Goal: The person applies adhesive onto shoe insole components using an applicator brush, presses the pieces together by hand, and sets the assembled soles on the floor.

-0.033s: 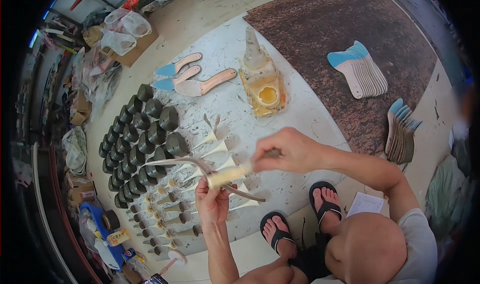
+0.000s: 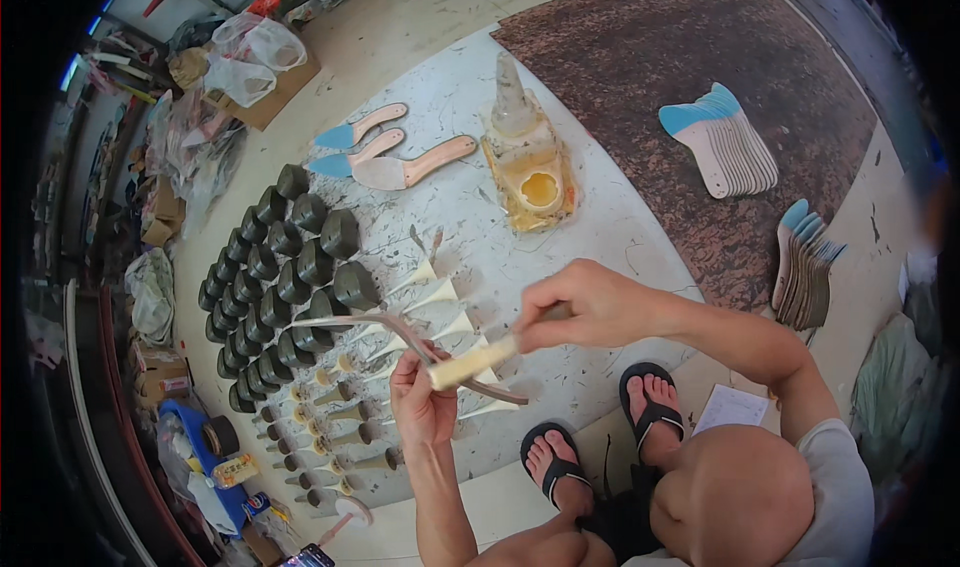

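Curved strip [image 2: 405,332] in the left hand [image 2: 425,402], pale brush [image 2: 470,365] in the right hand [image 2: 590,305]
The left fingers and thumb pinch the curved strip near its middle, 1 tip toward 10 o'clock, the other toward 3. The right fingers grasp the pale brush, whose head overlaps the curved strip; I cannot tell if they touch. Dark blocks [image 2: 293,283] lie at the left hand's 10 o'clock, an amber-stained container [image 2: 500,172] at the right hand's 11.

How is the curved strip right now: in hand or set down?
In hand: the left hand clasps the curved strip partway along, and both its ends stick out free.
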`<state>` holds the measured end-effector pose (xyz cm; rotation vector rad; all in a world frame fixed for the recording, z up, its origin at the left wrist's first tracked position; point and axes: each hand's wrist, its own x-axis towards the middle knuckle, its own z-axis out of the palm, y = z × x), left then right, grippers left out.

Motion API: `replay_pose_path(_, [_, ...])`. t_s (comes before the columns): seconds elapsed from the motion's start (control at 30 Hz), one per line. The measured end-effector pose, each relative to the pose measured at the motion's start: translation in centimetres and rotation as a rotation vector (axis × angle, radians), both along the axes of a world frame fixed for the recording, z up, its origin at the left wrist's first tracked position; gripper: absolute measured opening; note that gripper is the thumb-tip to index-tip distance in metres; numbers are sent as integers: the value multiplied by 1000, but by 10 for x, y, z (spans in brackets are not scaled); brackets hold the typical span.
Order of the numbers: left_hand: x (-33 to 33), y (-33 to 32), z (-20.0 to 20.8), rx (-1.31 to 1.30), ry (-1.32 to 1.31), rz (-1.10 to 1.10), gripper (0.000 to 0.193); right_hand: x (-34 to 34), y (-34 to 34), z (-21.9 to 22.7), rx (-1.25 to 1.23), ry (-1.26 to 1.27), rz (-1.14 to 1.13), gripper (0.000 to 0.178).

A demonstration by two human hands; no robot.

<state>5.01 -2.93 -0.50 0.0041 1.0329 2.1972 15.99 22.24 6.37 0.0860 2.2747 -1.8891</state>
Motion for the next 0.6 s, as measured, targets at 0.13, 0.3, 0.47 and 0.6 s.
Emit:
replay_pose_path(0.13, [2,0,3,27,-9,-49,14,0,5,-22,-284,91,-147,14])
replay_pose_path(0.3, [6,11,-4,18,-17,-49,15,-10,-20,-31,-260,147,-229,13])
replay_pose_path(0.47, [6,6,-4,-43,-28,67,24,-2,-4,-16,-257,15,13,15])
replay_pose_path(0.6, [4,0,-14,-149,16,28,17,-4,5,-6,-358,-36,-169,17])
